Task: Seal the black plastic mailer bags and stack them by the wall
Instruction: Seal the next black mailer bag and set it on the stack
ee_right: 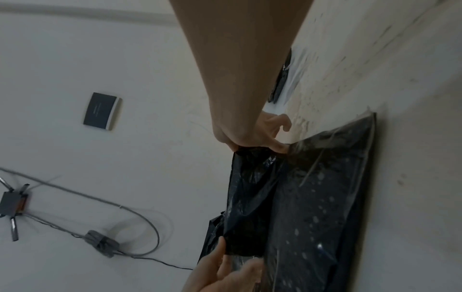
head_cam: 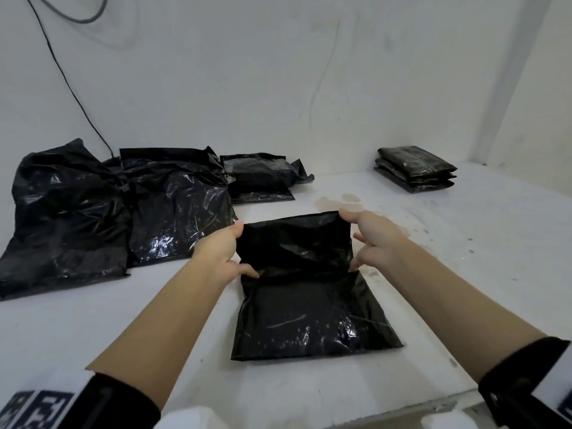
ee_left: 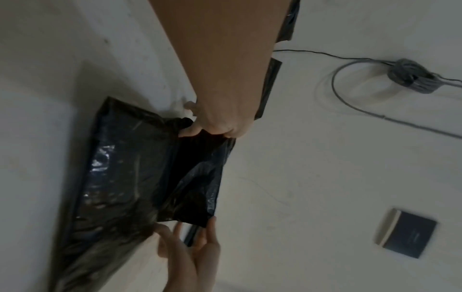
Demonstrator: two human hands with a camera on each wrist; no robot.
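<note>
Black wristbands (head_cam: 123,400) sit nearest on both forearms. Beyond them a black mailer (head_cam: 309,305) lies flat on the white table (head_cam: 464,274), directly between the hands. Its flap (head_cam: 297,243) stands up off the body at the far end. The left hand (head_cam: 221,255) pinches the flap's left edge, index finger at the top corner and thumb low at the fold. The right hand (head_cam: 371,239) pinches the right edge the same way, its other fingers spread loose and apart. From the left wrist view, the right hand (ee_left: 220,122) curls over the flap's corner while the left fingers (ee_left: 210,235) lie long beside the other corner. Two big crumpled bags (head_cam: 123,205) lie left by the wall (head_cam: 278,88). A small pile (head_cam: 260,178) sits beside them. A neat stack (head_cam: 416,168) rests far right against the wall. A cable (head_cam: 62,72) hangs down the wall.
</note>
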